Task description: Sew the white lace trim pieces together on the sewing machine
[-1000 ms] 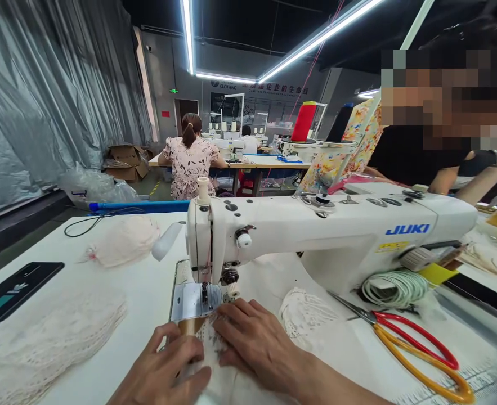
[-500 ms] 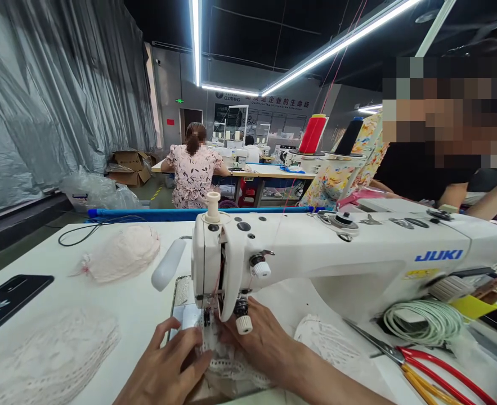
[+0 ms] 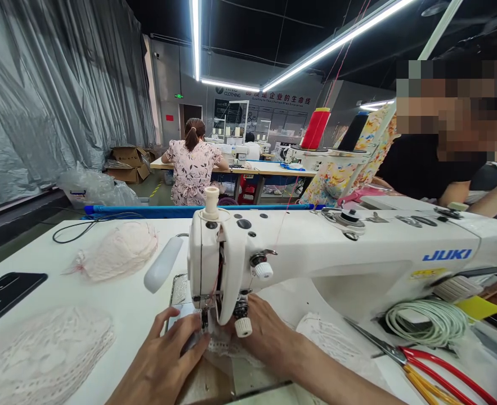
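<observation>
A white JUKI sewing machine (image 3: 341, 242) stands before me. White eyelet lace fabric (image 3: 227, 346) lies on its bed under the presser foot (image 3: 205, 319). My left hand (image 3: 164, 351) rests left of the foot, fingers spread, fingertips on the bed and the edge of the lace. On the other side, my right hand (image 3: 269, 332) reaches in behind the tension knob (image 3: 243, 326) and touches the lace; the machine head hides its fingertips. Another white lace piece (image 3: 326, 334) lies right of my right hand.
Stacked lace pieces (image 3: 41, 354), a tied pale pink bundle (image 3: 119, 250) and a phone (image 3: 7, 298) lie at left. Scissors (image 3: 400, 357) with red and orange handles and a coiled pale green cord (image 3: 425, 323) are at right. A person (image 3: 434, 174) sits close by on the right.
The lace has shifted away from me under the foot, baring more of the bed's near part. Both hands keep nearly the same places. The view has moved slightly.
</observation>
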